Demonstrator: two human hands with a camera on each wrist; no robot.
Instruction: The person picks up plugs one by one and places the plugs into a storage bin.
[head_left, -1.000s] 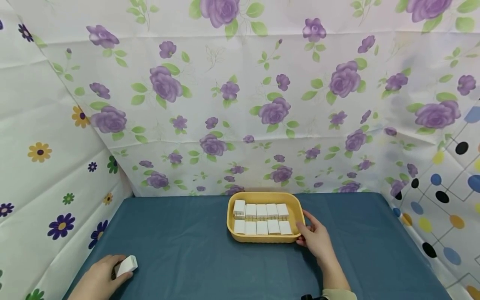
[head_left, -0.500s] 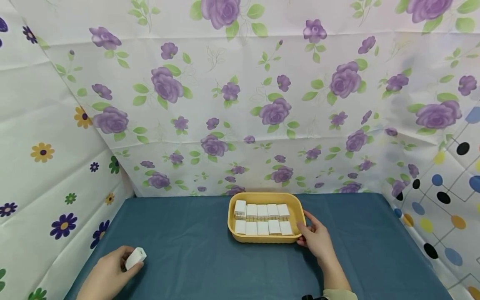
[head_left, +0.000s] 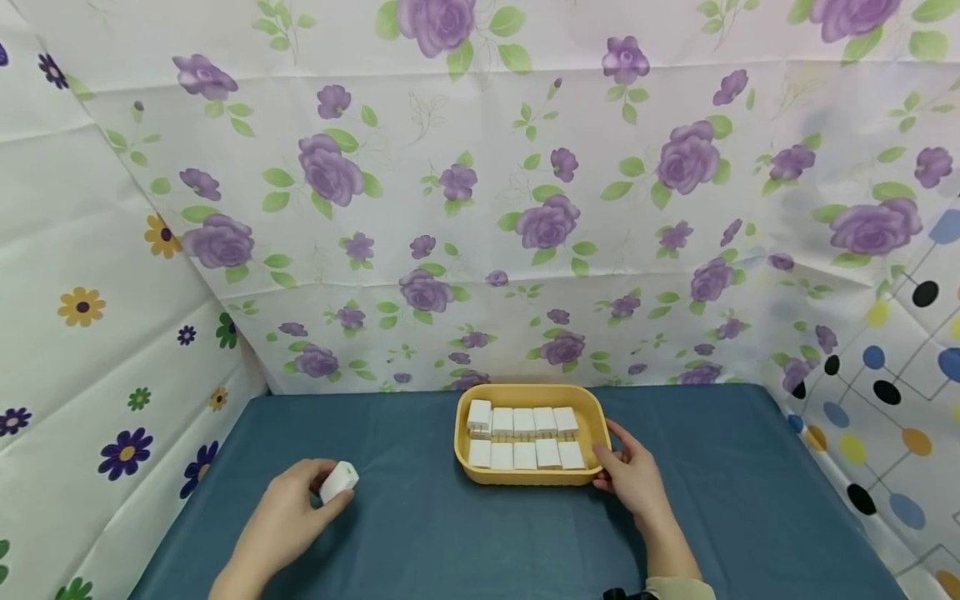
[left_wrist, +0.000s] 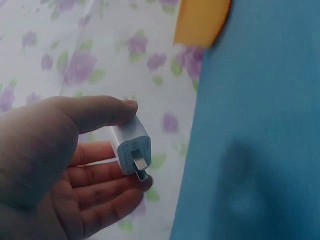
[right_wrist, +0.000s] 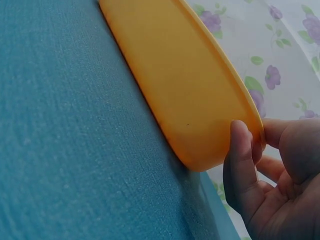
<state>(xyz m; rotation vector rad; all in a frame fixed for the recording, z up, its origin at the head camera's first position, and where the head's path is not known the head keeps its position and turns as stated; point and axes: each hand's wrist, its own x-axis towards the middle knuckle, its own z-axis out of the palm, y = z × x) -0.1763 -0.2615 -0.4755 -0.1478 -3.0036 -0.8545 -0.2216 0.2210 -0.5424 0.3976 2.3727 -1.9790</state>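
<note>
Between thumb and fingers, my left hand (head_left: 288,512) pinches a white USB wall charger (head_left: 339,482), above the cloth left of the tray. In the left wrist view the charger (left_wrist: 132,145) shows its two flat metal prongs pointing away from the palm. A yellow tray (head_left: 532,477) stands at the back of the table, with several white chargers (head_left: 523,455) lying inside in two rows. My right hand (head_left: 636,479) grips the tray's right end, thumb over the rim and fingers outside. The right wrist view shows the fingertips on the tray's wall (right_wrist: 185,90).
Dark blue cloth (head_left: 420,533) covers the table. A floral sheet (head_left: 495,208) hangs right behind the tray, and patterned sheets close off the left (head_left: 112,375) and right (head_left: 892,400) sides.
My left hand has carried the charger rightward and farther back, toward the tray. The right hand and the tray have stayed in place.
</note>
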